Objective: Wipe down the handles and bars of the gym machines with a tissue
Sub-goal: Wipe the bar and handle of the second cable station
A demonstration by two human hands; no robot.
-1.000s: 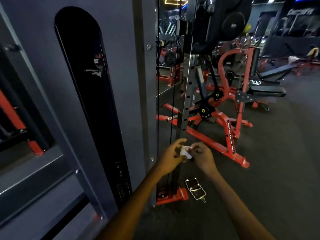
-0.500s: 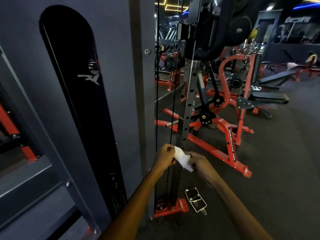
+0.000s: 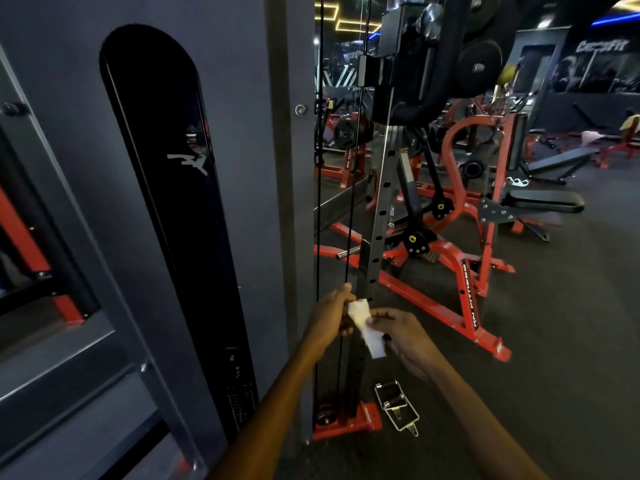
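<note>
Tissue partly hidden between both hands

Dim gym around me; yellow ceiling strips glow far off, glare streaks the black panel, edges bend.

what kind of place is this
A gym, most likely a commercial one: red plate-loaded machines stand on dark flooring, weight plates hang on a rack, and a padded bench sits further back.
</note>
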